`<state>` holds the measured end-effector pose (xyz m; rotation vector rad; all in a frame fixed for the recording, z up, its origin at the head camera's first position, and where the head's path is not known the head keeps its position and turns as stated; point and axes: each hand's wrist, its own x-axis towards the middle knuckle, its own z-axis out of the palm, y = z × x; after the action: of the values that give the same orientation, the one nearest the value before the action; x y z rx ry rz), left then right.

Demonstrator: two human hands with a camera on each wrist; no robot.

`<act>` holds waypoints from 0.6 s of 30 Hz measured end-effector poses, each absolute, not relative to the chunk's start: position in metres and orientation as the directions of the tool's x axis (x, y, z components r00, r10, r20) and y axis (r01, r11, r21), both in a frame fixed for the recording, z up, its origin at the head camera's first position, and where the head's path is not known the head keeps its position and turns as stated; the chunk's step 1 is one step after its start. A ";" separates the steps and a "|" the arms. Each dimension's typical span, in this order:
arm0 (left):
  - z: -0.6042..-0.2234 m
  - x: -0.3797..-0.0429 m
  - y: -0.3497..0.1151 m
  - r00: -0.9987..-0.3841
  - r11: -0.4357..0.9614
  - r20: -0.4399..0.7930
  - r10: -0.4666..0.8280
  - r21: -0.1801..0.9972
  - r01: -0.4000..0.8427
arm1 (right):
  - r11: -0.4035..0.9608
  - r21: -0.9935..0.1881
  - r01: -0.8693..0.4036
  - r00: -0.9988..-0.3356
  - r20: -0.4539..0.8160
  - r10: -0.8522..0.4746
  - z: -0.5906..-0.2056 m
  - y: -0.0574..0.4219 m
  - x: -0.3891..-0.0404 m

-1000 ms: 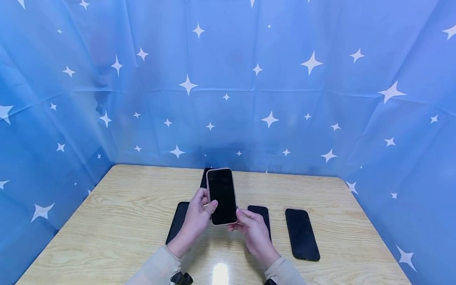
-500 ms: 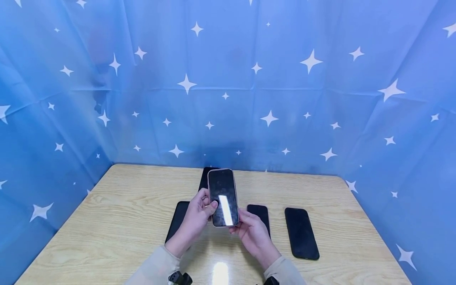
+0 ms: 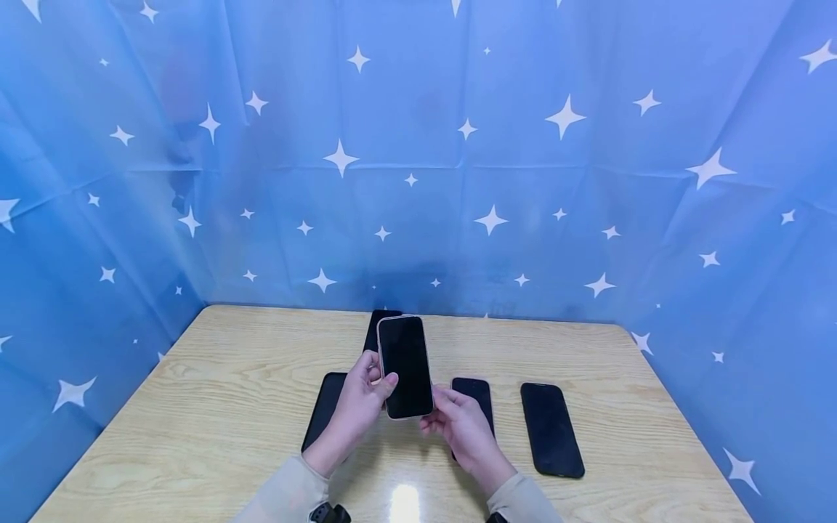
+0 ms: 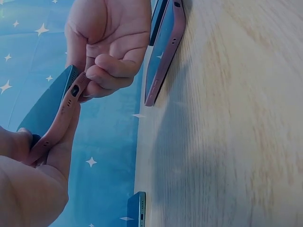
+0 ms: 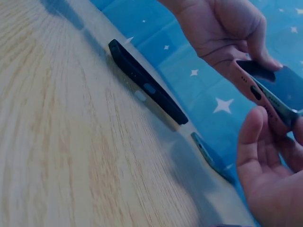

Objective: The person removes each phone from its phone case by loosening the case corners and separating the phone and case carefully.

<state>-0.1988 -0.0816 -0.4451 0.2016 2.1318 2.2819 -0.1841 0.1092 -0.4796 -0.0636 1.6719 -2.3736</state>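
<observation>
Above the table, a smartphone (image 3: 405,367) with a dark screen is held upright in a pink phone case (image 4: 59,120). My left hand (image 3: 356,396) grips its left side, thumb over the screen edge and fingers behind. At the lower right corner, my right hand (image 3: 464,428) pinches the case with thumb and fingers. The right wrist view shows the phone's corner standing out of the case rim at that end, with a gap between them. The charging-port cutout shows along the case's bottom edge in both wrist views.
On the wooden table (image 3: 621,392), a black phone case (image 3: 323,407) lies at left, partly behind the left forearm. A dark phone (image 3: 375,334) lies at the back, a pink-edged phone (image 3: 477,396) behind the right hand, and a black phone (image 3: 552,428) at right. A starry blue curtain (image 3: 418,145) surrounds the table.
A bright reflection crossed the screen half a second ago and is gone now, as the phone's tilt changed slightly. Both hands keep their places on the phone and case.
</observation>
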 end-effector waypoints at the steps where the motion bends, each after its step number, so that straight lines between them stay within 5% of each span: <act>1: -0.446 -0.199 -0.081 -0.991 -0.066 0.089 0.096 0.994 0.082 | -0.303 -0.939 0.160 -0.976 -0.104 -0.193 -0.479 0.108 -0.184; 9: -0.448 -0.199 -0.081 -0.993 -0.056 0.093 0.078 0.994 0.088 | -0.141 -0.990 0.001 -1.000 -0.005 0.029 -0.476 0.101 -0.184; 18: -0.452 -0.199 -0.081 -0.988 0.026 0.131 0.083 0.991 0.134 | -0.066 -0.996 -0.053 -0.996 0.048 0.068 -0.471 0.100 -0.180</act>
<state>-0.1986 -0.0809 -0.4516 0.2405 2.2759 2.2057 -0.1805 0.1004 -0.4708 0.0183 2.2013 -2.3562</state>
